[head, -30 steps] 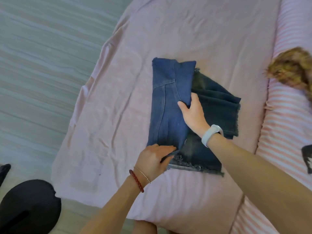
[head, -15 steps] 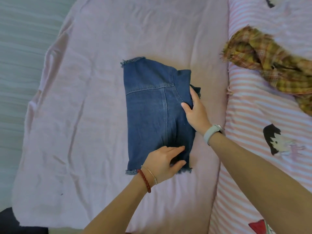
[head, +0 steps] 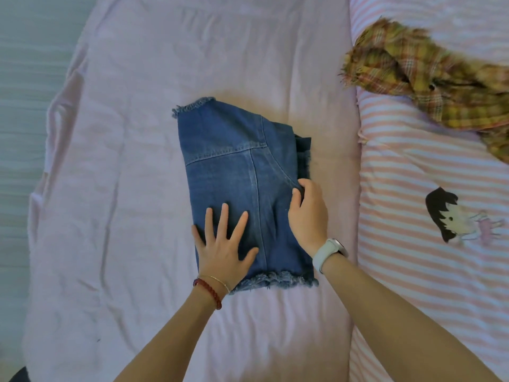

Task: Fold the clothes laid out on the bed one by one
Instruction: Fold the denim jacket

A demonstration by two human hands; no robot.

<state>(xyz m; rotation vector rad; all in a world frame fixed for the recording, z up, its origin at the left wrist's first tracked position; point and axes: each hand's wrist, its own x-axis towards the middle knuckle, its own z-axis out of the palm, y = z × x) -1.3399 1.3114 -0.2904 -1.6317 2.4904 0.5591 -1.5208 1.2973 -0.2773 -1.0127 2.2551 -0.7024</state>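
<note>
A pair of blue denim shorts (head: 234, 172) with frayed hems lies folded in half on the pink bed sheet (head: 137, 161). My left hand (head: 223, 244) presses flat on the near part of the shorts, fingers spread and straight. My right hand (head: 307, 216) rests on the right edge of the shorts, its fingertips curled onto the folded edge; whether it pinches the cloth is hard to tell. A crumpled yellow-green plaid garment (head: 429, 78) lies unfolded at the upper right.
A pink-and-white striped quilt (head: 413, 257) with a cartoon figure (head: 454, 216) covers the right side of the bed. The bed's left edge drops to a grey floor (head: 22, 106). A dark object (head: 19, 376) shows at the bottom left corner.
The top flap of the shorts has been laid over, so they now lie folded. My left hand went from curled at the hem to flat on the denim. The view shifted right.
</note>
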